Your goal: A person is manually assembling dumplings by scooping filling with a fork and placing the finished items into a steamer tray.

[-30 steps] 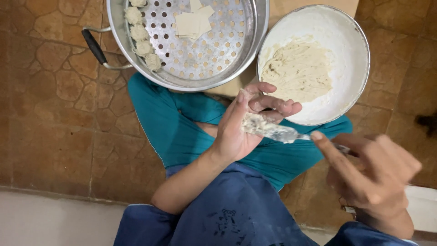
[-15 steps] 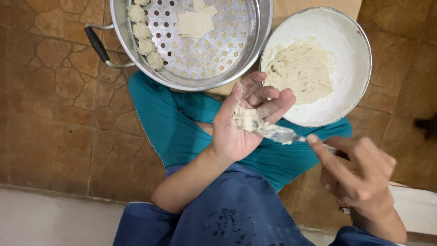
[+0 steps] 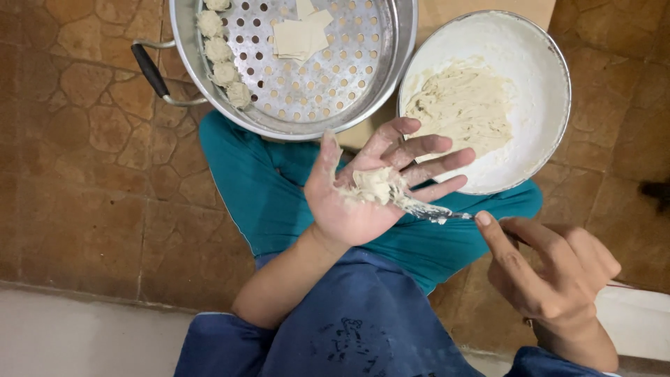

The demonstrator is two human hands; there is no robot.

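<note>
The left hand (image 3: 373,185) now lies flat and palm-up, its fingers spread wider than a moment ago, when they were curled closer around the spoon. A square wrapper with a lump of pale filling (image 3: 373,187) sits in the hollow of that palm. The spoon (image 3: 429,209) has slid outward: a second back its bowl was pressed into the palm, now only its smeared tip touches the edge of the filling near the little finger, so the scoop looks to have been left behind on the wrapper. The right hand (image 3: 551,269) pinches the spoon's handle, index finger stretched along it, the other fingers folded in. Above the hands, the white bowl (image 3: 541,150) holds more of the same mixture, and the perforated steamer pan (image 3: 391,63) beside it carries a row of shaped dumplings (image 3: 222,59) along its rim and a few spare wrappers (image 3: 300,35). Both vessels have kept their places on the stone floor (image 3: 77,153).
</note>
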